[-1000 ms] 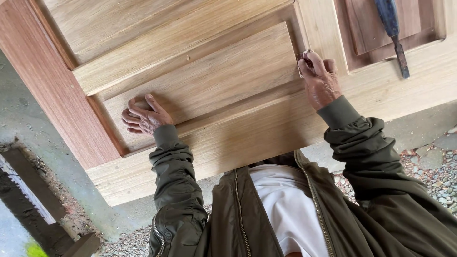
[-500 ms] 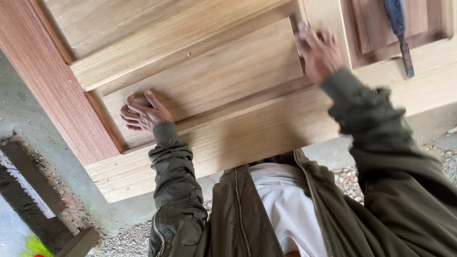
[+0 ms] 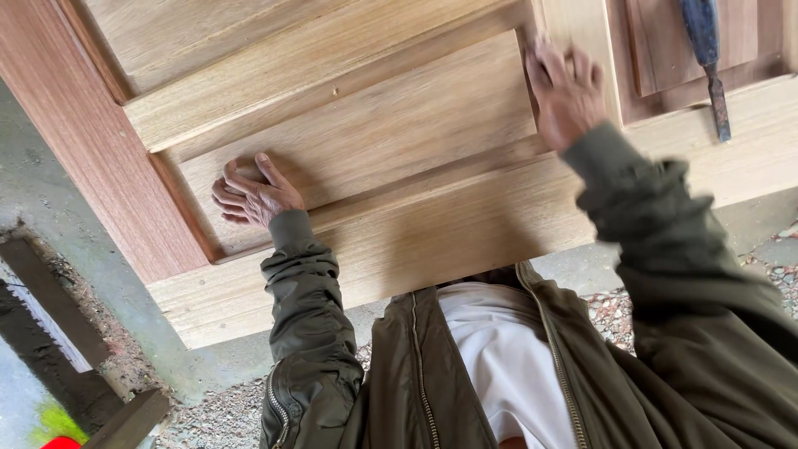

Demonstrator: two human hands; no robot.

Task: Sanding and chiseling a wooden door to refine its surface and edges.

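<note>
**Right hand shifted up the panel edge**

Moved since a second ago: right hand (image 3: 568, 91), now farther up at the panel's right corner, blurred in motion. Left hand (image 3: 249, 195) unchanged, fingers curled, pressed flat on the near-left corner of the recessed wood panel (image 3: 374, 133). Right grip loosely spread on the wood; whether holding anything, cannot tell. Likely risks: splinters from raw grain, panel shifting within the door frame (image 3: 465, 233). Chisel (image 3: 706, 58) lying far right, apart from both hands.
</note>
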